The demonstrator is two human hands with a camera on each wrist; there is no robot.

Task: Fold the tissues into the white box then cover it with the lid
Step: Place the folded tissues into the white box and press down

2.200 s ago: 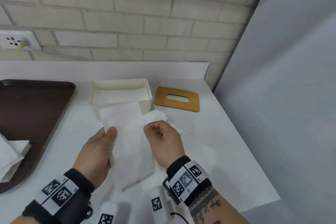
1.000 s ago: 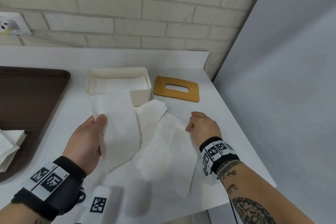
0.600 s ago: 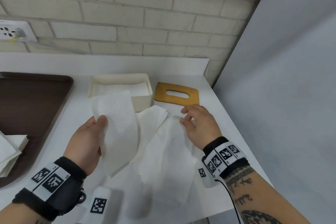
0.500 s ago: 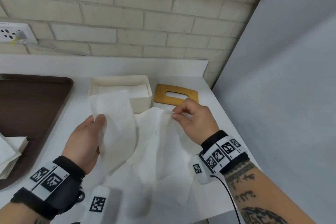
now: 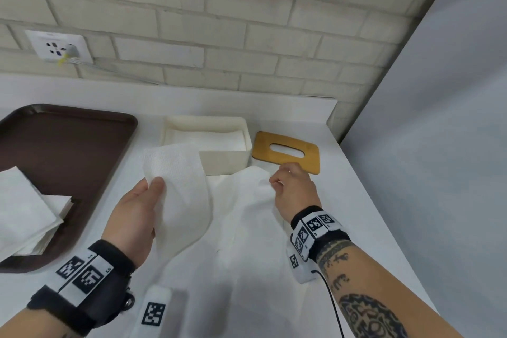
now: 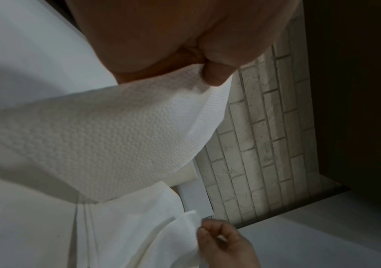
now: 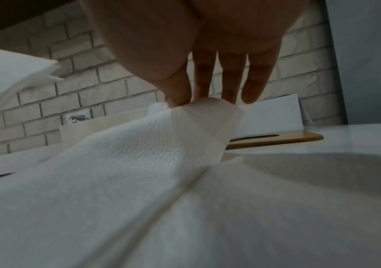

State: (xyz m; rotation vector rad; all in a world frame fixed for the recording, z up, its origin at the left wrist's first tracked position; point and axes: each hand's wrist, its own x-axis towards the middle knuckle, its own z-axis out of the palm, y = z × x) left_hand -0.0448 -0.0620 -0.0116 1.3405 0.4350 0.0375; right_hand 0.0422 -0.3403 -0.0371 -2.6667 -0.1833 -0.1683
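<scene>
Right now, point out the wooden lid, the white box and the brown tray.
wooden lid (image 5: 310,155), head view, right part of its top face.
white box (image 5: 223,162), head view, front wall.
brown tray (image 5: 68,145), head view, bare floor of the tray.

The tissue (image 5: 178,189) is white with a fine dotted embossing. The box (image 5: 223,158) is cream white, the lid (image 5: 285,151) is yellow-brown wood, the tray (image 5: 68,145) is dark brown. The brick wall (image 5: 219,22) is pale grey-white.

Black wristbands (image 5: 90,280), checkered tags, forearm tattoos (image 5: 370,315)
</scene>
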